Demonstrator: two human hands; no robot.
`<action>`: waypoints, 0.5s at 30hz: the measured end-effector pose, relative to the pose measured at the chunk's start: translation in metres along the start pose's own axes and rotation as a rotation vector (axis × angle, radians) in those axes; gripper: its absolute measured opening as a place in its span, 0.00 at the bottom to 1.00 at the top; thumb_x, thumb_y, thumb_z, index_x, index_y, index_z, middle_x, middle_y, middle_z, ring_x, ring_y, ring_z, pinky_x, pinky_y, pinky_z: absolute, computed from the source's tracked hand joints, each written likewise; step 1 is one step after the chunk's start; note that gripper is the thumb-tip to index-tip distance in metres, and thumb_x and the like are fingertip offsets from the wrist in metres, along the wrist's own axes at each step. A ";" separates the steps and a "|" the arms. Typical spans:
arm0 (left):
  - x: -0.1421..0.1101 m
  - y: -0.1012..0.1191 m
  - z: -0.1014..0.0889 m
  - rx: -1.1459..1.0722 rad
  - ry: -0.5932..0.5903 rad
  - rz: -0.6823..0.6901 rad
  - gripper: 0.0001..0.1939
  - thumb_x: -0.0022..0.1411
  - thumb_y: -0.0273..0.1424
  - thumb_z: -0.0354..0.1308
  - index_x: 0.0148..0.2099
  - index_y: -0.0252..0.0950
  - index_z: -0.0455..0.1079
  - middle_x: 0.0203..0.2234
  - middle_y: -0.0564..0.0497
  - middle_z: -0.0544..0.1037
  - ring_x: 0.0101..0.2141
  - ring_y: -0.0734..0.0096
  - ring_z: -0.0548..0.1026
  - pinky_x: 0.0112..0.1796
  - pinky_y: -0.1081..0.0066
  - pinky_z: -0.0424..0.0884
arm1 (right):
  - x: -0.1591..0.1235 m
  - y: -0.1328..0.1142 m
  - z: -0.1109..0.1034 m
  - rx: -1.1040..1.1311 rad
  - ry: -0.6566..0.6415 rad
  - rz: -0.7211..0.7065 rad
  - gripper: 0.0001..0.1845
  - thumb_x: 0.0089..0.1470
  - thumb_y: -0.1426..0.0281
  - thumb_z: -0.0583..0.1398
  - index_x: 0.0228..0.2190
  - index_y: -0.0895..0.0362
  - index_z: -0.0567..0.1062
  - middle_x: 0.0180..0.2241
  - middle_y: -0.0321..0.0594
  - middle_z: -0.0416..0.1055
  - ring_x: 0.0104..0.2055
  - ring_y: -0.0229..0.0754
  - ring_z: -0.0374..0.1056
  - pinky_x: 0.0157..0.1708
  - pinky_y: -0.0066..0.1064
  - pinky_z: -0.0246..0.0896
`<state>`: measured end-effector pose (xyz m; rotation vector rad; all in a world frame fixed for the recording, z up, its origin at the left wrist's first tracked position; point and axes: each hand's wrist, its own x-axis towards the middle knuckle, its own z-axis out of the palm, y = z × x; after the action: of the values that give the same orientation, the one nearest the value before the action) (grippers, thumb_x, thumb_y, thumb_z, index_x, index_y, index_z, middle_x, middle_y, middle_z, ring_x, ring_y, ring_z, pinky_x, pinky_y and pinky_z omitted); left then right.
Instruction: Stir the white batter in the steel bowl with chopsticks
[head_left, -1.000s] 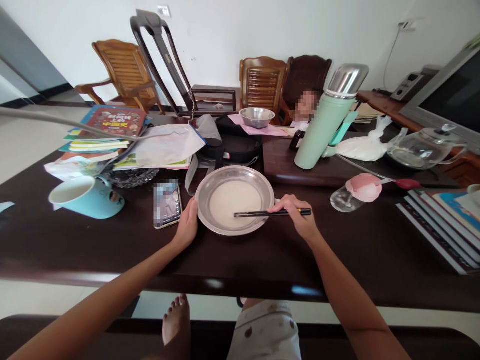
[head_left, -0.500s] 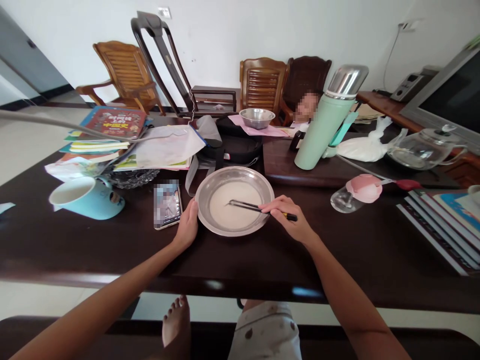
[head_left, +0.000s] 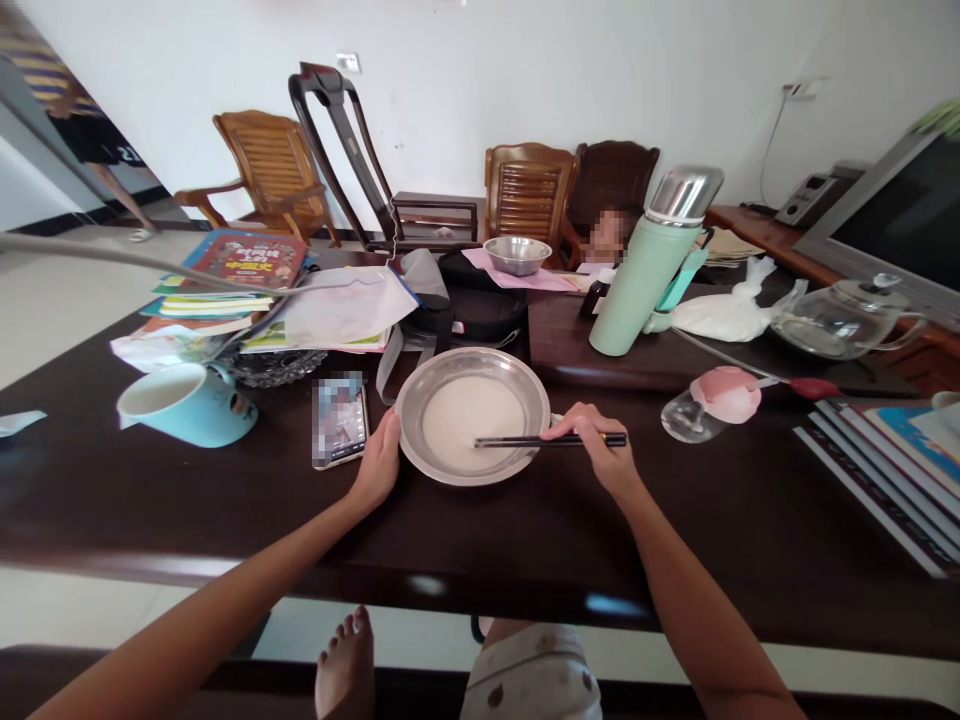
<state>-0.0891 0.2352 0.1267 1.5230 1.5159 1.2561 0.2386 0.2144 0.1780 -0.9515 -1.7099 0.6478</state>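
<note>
A round metal plate (head_left: pixel 525 385) with white batter in it sits on the dark table (head_left: pixel 187 500) in front of me. My left hand (head_left: pixel 379 462) rests against the plate's left rim, fingers curled on the edge. My right hand (head_left: pixel 596 448) is closed on a pair of black chopsticks (head_left: pixel 517 441) that lie almost level, their tips in the batter near the plate's right side.
A phone (head_left: pixel 339 419) lies left of the plate, with a blue mug (head_left: pixel 187 405) on its side further left. Behind stand a green flask (head_left: pixel 651 268), a black bag (head_left: pixel 469 295), stacked books (head_left: pixel 225 285), a small steel bowl (head_left: pixel 517 255), a glass teapot (head_left: pixel 844 318) and a pink-lidded cup (head_left: pixel 712 400). Another person sits across the table.
The chopstick tips swept from the plate's middle back toward its right side, and my right hand shifted right. The camera tilted slightly down. My left hand stayed on the rim.
</note>
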 end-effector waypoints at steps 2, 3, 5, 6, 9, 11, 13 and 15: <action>0.000 -0.001 0.000 0.003 -0.001 0.005 0.42 0.69 0.63 0.43 0.63 0.33 0.71 0.62 0.38 0.76 0.64 0.50 0.71 0.68 0.52 0.60 | 0.000 -0.001 0.002 0.027 -0.104 -0.001 0.25 0.71 0.54 0.54 0.35 0.49 0.87 0.37 0.40 0.87 0.38 0.47 0.76 0.44 0.44 0.65; 0.000 -0.002 -0.001 0.002 -0.001 0.008 0.41 0.69 0.63 0.43 0.62 0.34 0.71 0.62 0.39 0.76 0.64 0.50 0.71 0.68 0.52 0.60 | 0.000 -0.001 0.003 0.023 -0.144 -0.007 0.22 0.70 0.54 0.55 0.37 0.49 0.87 0.39 0.39 0.87 0.40 0.47 0.76 0.46 0.44 0.65; 0.000 -0.003 -0.001 -0.005 0.000 0.008 0.41 0.70 0.62 0.42 0.63 0.33 0.71 0.62 0.38 0.76 0.64 0.50 0.71 0.68 0.52 0.61 | 0.000 -0.001 0.003 -0.015 -0.132 -0.019 0.19 0.69 0.54 0.58 0.38 0.48 0.86 0.42 0.39 0.87 0.42 0.48 0.76 0.48 0.45 0.64; 0.000 -0.004 0.000 -0.008 -0.002 0.007 0.42 0.70 0.62 0.42 0.63 0.33 0.71 0.62 0.37 0.76 0.64 0.49 0.71 0.68 0.52 0.61 | 0.000 0.000 0.002 -0.034 -0.085 -0.017 0.19 0.69 0.54 0.58 0.37 0.48 0.86 0.41 0.39 0.87 0.42 0.48 0.76 0.47 0.45 0.63; 0.000 -0.004 0.000 -0.009 -0.002 0.010 0.43 0.70 0.62 0.42 0.63 0.31 0.71 0.62 0.36 0.76 0.64 0.48 0.71 0.68 0.51 0.61 | 0.000 0.001 0.000 -0.024 0.024 0.001 0.24 0.72 0.55 0.54 0.34 0.48 0.86 0.35 0.39 0.87 0.36 0.47 0.75 0.43 0.44 0.63; 0.000 -0.003 0.001 -0.001 0.002 0.016 0.42 0.70 0.62 0.42 0.63 0.32 0.71 0.62 0.37 0.76 0.64 0.49 0.71 0.68 0.51 0.61 | 0.000 0.000 0.000 0.012 -0.041 -0.002 0.25 0.72 0.55 0.53 0.35 0.48 0.86 0.35 0.39 0.86 0.37 0.46 0.76 0.43 0.43 0.64; 0.000 -0.003 0.001 0.006 0.004 0.017 0.42 0.70 0.62 0.41 0.63 0.33 0.71 0.62 0.37 0.76 0.64 0.50 0.71 0.68 0.51 0.60 | 0.000 0.000 0.002 0.016 -0.142 -0.016 0.22 0.71 0.54 0.55 0.38 0.48 0.86 0.39 0.39 0.87 0.40 0.47 0.77 0.46 0.44 0.66; 0.000 -0.003 0.000 0.015 -0.001 0.016 0.41 0.70 0.62 0.41 0.63 0.33 0.70 0.62 0.38 0.76 0.65 0.50 0.70 0.68 0.52 0.61 | 0.000 0.000 0.003 -0.012 -0.146 -0.020 0.19 0.69 0.54 0.58 0.39 0.48 0.86 0.41 0.40 0.87 0.43 0.49 0.76 0.48 0.45 0.66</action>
<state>-0.0898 0.2355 0.1236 1.5473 1.5184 1.2555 0.2359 0.2144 0.1770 -0.9133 -1.8518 0.7094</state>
